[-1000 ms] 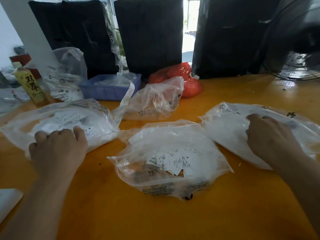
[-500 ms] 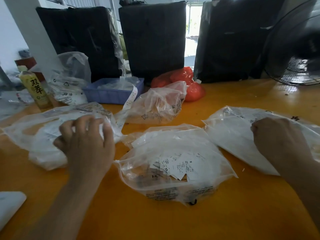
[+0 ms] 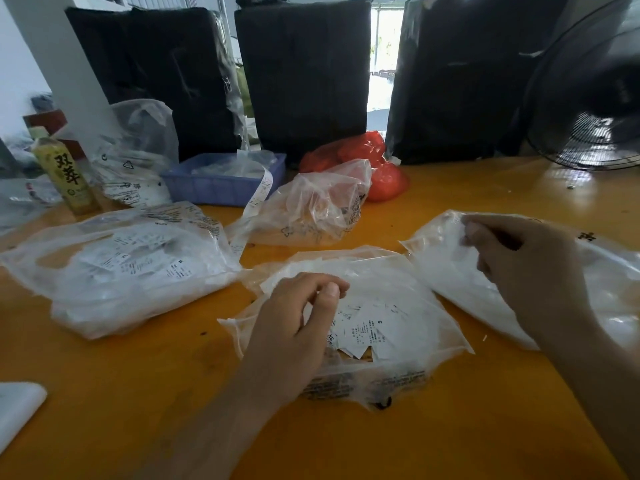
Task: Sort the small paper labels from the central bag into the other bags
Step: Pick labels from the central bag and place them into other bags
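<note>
The central bag [image 3: 415,362] is clear plastic and lies on the orange table, with small printed paper labels [image 3: 370,329] showing through it. My left hand [image 3: 294,323] is over its left half, fingers curled, thumb and fingertips pinching the film near the bag's upper edge. The left bag [image 3: 121,271] holds more labels. The right bag [image 3: 446,271] lies at the right, and my right hand [image 3: 526,268] pinches its top edge and lifts it a little. A fourth clear bag [image 3: 311,209] sits crumpled behind the central one.
At the back stand a blue tray [image 3: 214,188] with a label strip hanging out, a red bag [image 3: 374,168], a drink bottle [image 3: 65,174], another clear bag [image 3: 138,150] and dark wrapped bundles [image 3: 304,74]. A fan [image 3: 588,98] is at the right. A white object [image 3: 17,407] lies at the left edge.
My left hand has moved right, from the left bag to the central bag. My right hand has raised the edge of the right bag.
</note>
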A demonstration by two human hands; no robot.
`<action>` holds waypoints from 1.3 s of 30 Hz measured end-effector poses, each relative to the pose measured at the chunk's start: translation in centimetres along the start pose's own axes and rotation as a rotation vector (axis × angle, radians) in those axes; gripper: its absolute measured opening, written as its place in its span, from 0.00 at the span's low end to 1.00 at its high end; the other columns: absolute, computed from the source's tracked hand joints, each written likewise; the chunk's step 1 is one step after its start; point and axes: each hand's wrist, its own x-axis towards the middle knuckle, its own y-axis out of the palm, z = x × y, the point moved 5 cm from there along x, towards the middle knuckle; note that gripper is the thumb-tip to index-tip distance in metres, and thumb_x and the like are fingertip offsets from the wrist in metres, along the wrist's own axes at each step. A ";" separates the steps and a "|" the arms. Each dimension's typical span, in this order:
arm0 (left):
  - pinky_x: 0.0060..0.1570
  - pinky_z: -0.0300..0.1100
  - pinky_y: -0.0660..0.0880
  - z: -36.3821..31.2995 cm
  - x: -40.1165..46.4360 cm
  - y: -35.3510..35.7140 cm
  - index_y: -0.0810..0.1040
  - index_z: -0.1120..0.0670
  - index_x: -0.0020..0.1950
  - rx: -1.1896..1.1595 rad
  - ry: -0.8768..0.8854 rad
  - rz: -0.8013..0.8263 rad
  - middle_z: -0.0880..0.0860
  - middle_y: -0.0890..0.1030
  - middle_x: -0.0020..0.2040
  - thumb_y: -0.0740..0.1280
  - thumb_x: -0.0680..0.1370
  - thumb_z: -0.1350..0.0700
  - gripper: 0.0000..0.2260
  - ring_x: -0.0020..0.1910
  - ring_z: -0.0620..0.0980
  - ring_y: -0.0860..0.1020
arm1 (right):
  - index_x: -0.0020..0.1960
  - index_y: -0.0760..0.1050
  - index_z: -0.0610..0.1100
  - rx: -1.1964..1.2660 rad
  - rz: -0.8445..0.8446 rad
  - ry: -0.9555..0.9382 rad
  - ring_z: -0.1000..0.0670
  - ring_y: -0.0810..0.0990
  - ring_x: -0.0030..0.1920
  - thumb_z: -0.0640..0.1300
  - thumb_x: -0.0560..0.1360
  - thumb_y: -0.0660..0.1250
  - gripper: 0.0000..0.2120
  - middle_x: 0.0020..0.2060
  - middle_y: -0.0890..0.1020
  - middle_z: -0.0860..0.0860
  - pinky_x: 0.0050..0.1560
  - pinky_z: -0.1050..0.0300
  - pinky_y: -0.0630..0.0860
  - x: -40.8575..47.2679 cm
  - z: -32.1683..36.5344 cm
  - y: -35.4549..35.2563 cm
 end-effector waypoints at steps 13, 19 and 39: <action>0.46 0.29 0.79 0.4 -0.7 0.6 0.84 0.33 0.55 -0.207 -0.131 -0.115 0.36 0.85 0.54 0.74 0.77 0.42 0.08 0.51 0.35 0.84 | 0.50 0.82 0.56 0.194 0.253 -0.072 0.59 0.84 0.34 0.50 0.75 0.71 0.04 0.37 0.84 0.64 0.33 0.68 0.78 -7.4 4.1 7.2; 0.47 0.29 0.79 0.9 -0.6 0.2 0.87 0.39 0.56 -0.252 -0.180 -0.098 0.35 0.87 0.52 0.75 0.76 0.43 0.10 0.50 0.37 0.85 | 0.47 0.80 0.57 0.197 0.221 -0.044 0.56 0.83 0.34 0.50 0.75 0.71 0.02 0.37 0.84 0.60 0.34 0.58 0.81 -7.3 3.8 7.0; 0.47 0.38 0.82 2.2 -0.6 0.9 0.88 0.48 0.48 -0.720 -0.438 -0.080 0.55 0.89 0.47 0.75 0.77 0.56 0.04 0.47 0.50 0.88 | 0.51 0.84 0.49 0.458 0.604 0.225 0.55 0.80 0.35 0.56 0.71 0.71 0.13 0.39 0.85 0.51 0.41 0.60 0.79 -7.4 3.1 8.3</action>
